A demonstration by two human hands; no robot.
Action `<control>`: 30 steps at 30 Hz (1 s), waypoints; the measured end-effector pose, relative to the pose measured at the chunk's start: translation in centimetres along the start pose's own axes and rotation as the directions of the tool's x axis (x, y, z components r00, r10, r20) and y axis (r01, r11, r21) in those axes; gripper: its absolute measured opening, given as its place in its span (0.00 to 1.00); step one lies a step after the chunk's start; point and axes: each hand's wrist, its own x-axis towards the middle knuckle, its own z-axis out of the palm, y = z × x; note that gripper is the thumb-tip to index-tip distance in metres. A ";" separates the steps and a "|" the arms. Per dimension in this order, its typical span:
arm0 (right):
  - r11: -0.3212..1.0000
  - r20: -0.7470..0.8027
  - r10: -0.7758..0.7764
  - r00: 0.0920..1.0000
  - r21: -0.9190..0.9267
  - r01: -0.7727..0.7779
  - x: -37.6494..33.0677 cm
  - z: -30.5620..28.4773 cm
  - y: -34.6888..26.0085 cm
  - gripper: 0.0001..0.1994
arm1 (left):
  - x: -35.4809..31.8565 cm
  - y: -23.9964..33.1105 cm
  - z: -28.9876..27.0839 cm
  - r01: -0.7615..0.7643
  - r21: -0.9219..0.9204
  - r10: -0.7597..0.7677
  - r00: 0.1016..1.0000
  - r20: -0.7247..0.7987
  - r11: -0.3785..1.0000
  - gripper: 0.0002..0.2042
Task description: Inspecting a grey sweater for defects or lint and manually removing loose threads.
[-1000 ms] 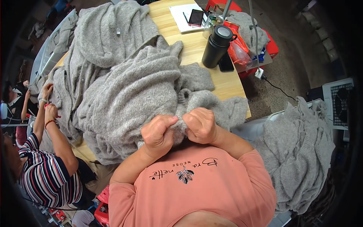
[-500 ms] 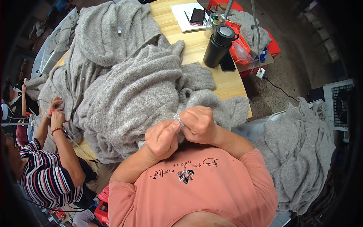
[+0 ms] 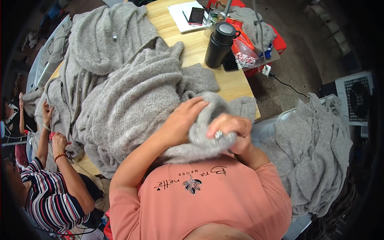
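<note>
A grey knitted sweater (image 3: 128, 108) is heaped on the table in front of me. My left hand (image 3: 185, 120) rests against it with fingers stretched out and close together, along a bunched fold (image 3: 200, 128). Slightly blurred, my right hand (image 3: 236, 130) wears a ring and closes round the edge of that fold near my chest. The thumb side of the right hand is partly hidden by the knit.
A black flask (image 3: 218, 46), a phone (image 3: 231, 62), a glass jar (image 3: 215, 20) and papers (image 3: 182, 20) stand or lie on the wooden table (image 3: 236, 84). More grey knits fill a bin (image 3: 284, 116) at right. At left, a person in stripes (image 3: 56, 188) handles knitwear.
My hands, closed together on the knit before, have parted. The left lies flatter along the fabric; the right has moved right, pulling a fold. The view has shifted slightly.
</note>
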 end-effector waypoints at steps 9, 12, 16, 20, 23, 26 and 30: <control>0.989 0.155 0.029 0.988 -0.144 -0.007 -3.7 -0.3 -4.3 0.04 | 1.6 -5.4 -0.4 0.195 -0.283 -0.258 0.944 -0.205 0.939 0.05; 0.887 0.040 0.153 0.987 -0.445 -0.120 -7.1 0.1 -3.0 0.07 | 7.2 -1.4 -7.7 -0.104 -0.400 -0.094 0.890 -0.446 0.910 0.08; 0.877 -0.344 0.207 0.916 -0.350 -0.329 -10.0 3.1 -2.9 0.31 | 8.5 8.9 -8.8 -0.435 -0.662 0.214 0.895 -0.391 0.611 0.14; 0.693 -0.027 0.286 0.958 -0.685 -0.226 -12.1 3.4 -3.8 0.45 | 2.0 12.3 -1.0 -0.551 -0.642 0.772 0.628 0.102 0.533 0.14; 0.955 -0.468 0.040 0.883 -0.241 -0.171 -13.8 5.2 -2.3 0.41 | -1.3 13.3 1.2 -0.867 -0.148 0.875 0.483 -0.025 0.475 0.13; 0.547 -0.449 0.761 0.469 0.832 -0.092 -11.6 7.0 -5.4 0.28 | -1.2 9.4 1.9 -0.658 -0.270 0.703 0.700 0.126 0.703 0.22; 0.966 -0.153 0.012 0.988 -0.252 -0.051 -12.2 4.2 -5.2 0.11 | -4.6 5.2 4.0 0.181 -0.414 0.141 0.759 0.636 0.892 0.33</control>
